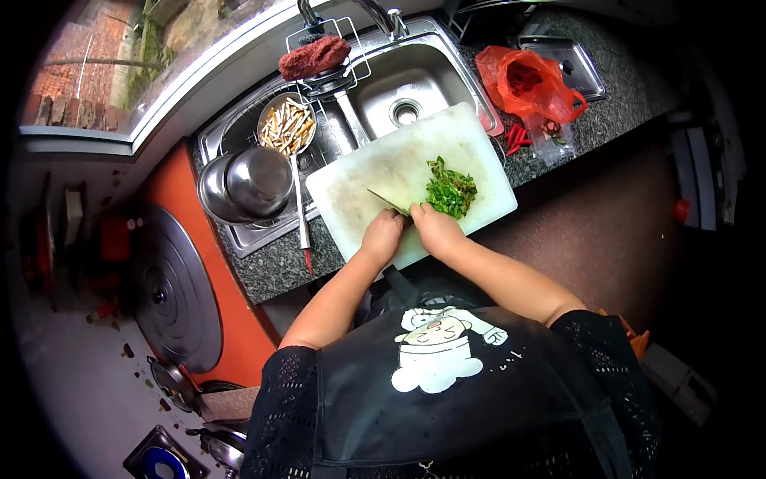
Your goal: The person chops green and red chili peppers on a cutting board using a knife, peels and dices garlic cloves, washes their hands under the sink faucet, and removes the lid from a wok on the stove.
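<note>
A person's left hand (383, 238) and right hand (436, 230) are resting close together over the near part of a pale, rectangular cutting board (343, 188); the fingers of both are lying curled inward, and a thin, straight metal knife blade (385, 201) is slanting forward and left from between them; which hand is gripping the handle cannot be told, as the fingers are hiding it; the closeness is probably giving control over the blade. A loose heap of chopped green leafy pieces (451, 191) is lying on the board just beyond the right hand, presumably sitting off to one side so that the bare stretch under the blade is serving for cutting; the board is lying across the near part of a stainless-steel sink (395, 76), apparently making a flat surface there. A long-handled metal pan (301, 199) is holding pale and orange strips beside the board on the left; a crumpled red plastic bag (546, 104) and slender red chillies (519, 137) are lying beyond its right side, likely within easy reach.
</note>
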Demonstrator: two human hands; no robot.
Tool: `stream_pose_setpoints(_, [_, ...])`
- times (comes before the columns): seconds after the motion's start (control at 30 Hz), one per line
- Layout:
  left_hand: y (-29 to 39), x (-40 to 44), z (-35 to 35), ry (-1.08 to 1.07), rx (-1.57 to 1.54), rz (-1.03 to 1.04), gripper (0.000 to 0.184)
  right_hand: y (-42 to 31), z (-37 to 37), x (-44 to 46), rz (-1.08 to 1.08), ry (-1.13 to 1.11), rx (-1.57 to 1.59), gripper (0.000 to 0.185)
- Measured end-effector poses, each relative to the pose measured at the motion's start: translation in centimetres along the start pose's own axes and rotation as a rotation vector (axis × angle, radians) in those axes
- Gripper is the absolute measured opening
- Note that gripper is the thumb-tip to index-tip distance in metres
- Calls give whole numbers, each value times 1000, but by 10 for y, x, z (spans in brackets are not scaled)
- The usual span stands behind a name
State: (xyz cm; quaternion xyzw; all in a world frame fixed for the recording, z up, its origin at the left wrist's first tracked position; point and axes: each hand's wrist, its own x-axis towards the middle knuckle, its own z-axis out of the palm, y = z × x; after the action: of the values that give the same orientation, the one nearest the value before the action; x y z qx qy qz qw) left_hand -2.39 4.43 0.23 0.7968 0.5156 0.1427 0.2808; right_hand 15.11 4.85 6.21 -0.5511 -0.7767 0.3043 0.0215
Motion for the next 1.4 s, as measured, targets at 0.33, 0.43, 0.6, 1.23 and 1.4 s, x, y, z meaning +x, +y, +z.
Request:
stream_pose_setpoints(0.33, [1, -4, -3, 15, -20, -20, 17, 0, -6, -9, 39, -20, -20, 20])
stream_pose_setpoints(0.43, [-2, -7, -4, -18, -57, 38, 20, -1, -7, -3, 41, -18, 22, 21])
stream_pose_setpoints(0.6, [-2, -15, -3, 43, -65, 29, 23, -17, -25, -30, 54, -111, -40, 27])
stream_pose_setpoints(1.23, [4, -26, -5, 145, -61, 47, 11, -3, -12, -5, 65, -89, 114, 27])
stream_pose_setpoints(1.4, [7, -36, -9, 129, -40, -34, 9, -11, -21, -36, 30, -146, 50, 25])
